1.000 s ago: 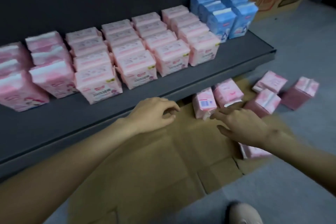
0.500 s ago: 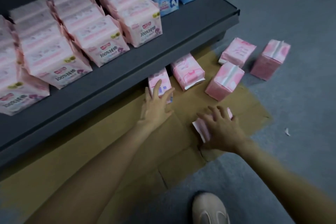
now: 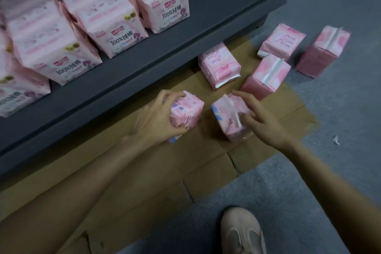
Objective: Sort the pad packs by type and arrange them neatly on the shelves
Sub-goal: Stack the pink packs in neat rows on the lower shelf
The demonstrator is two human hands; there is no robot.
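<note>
My left hand point(image 3: 156, 121) grips 1 pack point(image 3: 186, 112), my right hand point(image 3: 261, 117) another point(image 3: 231, 118). Below them lies flattened cardboard point(image 3: 144, 181) on grey carpet point(image 3: 309, 192), beside the dark shelf point(image 3: 144, 72).

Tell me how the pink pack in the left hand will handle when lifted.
The pink pack looks like soft film wrap, so it probably gives a little under the left hand. It is likely light for its size. The glossy film may be slippery, so a firm grip helps.

Our left hand point(image 3: 158, 117) now gripping a pink pack point(image 3: 186, 110), right hand point(image 3: 261, 117) lifting another pack point(image 3: 229, 117) (both off the cardboard point(image 3: 144, 181))
</note>
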